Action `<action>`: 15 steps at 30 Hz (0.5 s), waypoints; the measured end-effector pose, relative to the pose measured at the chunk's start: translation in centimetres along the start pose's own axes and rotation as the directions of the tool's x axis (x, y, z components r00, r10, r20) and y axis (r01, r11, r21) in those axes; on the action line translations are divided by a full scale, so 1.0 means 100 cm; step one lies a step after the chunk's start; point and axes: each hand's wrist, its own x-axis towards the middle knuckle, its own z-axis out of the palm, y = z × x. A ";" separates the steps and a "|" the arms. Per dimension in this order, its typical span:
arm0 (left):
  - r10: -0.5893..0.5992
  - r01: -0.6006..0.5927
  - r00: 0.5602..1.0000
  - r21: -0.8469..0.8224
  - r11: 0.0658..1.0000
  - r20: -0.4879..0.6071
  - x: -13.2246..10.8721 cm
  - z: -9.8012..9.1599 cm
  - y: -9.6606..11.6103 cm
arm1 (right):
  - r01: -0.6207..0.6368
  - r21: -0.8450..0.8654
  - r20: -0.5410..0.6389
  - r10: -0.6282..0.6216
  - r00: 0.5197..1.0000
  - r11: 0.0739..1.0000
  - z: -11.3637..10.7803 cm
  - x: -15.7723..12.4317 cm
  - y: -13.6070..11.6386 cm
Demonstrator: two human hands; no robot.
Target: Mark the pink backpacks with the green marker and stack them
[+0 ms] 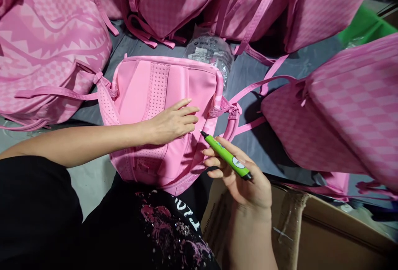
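Observation:
A pink backpack (130,91) lies in front of me at the table's near edge, its padded back panel facing up and its straps out to both sides. My left hand (174,122) rests on that panel with the fingers stretched out and slightly apart, holding nothing. Between the thumb and fingers of my right hand (239,174) is a green marker pen (224,154) with a black end. Its bare tip points up and left toward the backpack, close to my left fingertips; whether it touches the fabric I cannot tell.
Pink patterned backpacks stand at the left (52,54), along the back (183,0) and at the right (351,108) of the grey table (248,69). A clear plastic bag (211,50) lies behind the front backpack. Below right is an open cardboard box (329,241); a green bin (367,25) stands far right.

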 end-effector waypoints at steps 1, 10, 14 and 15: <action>-0.004 0.005 1.000 -0.020 1.000 0.008 0.000 0.000 0.000 | -0.015 -0.024 0.004 0.015 1.000 1.000 -0.002 0.001 0.000; -0.066 0.070 0.995 0.057 0.996 -0.077 -0.012 0.022 0.008 | 0.278 -0.383 -0.356 -0.419 0.835 0.881 0.024 0.017 0.020; -0.067 0.079 0.984 0.067 0.995 -0.163 -0.015 0.029 0.010 | 0.257 -0.642 -0.426 -0.615 0.663 0.722 0.032 0.027 0.034; -0.065 0.078 0.982 0.066 0.995 -0.179 -0.015 0.030 0.009 | 0.256 -0.680 -0.401 -0.641 0.654 0.687 0.032 0.030 0.037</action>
